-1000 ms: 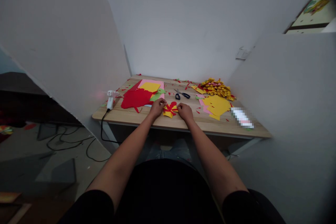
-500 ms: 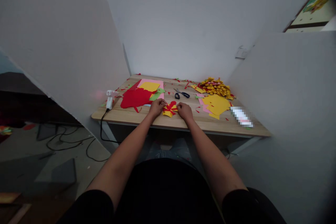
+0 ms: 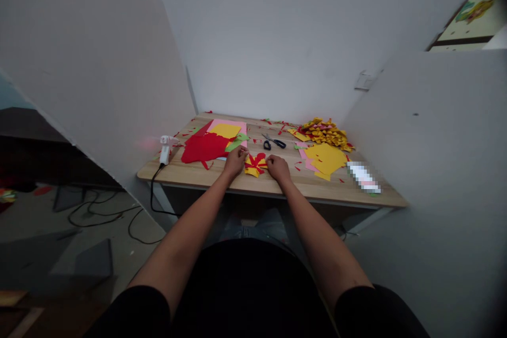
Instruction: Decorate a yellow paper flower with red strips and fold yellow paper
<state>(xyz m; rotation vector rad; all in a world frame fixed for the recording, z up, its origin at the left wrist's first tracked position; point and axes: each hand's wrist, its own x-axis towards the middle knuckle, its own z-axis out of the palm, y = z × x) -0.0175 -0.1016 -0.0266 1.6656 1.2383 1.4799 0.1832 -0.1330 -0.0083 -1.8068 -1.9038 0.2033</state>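
Note:
Between my hands a yellow felt piece with a red flower shape [image 3: 257, 160] on it lies flat near the table's front edge. My left hand [image 3: 236, 161] is at its left side, fingers pinched together; what is in the pinch, if anything, is too small to make out. At the other side my right hand [image 3: 279, 168] is closed, its fingertips on the right edge of the felt flower. Just beyond lie dark-handled scissors [image 3: 274, 142]. Red felt [image 3: 204, 148] lies left of my left hand, partly over pink and yellow sheets.
A white glue gun [image 3: 165, 150] with a black cord stands at the table's left edge. Yellow felt sheets [image 3: 327, 158] and a heap of yellow cut pieces [image 3: 327, 133] lie at right. A blurred-out phone-like object [image 3: 363, 177] is beyond. Partitions flank the wooden table [image 3: 317, 193].
My left hand has drawn slightly left and up, off the felt flower's left edge. My right hand keeps its place at the right edge.

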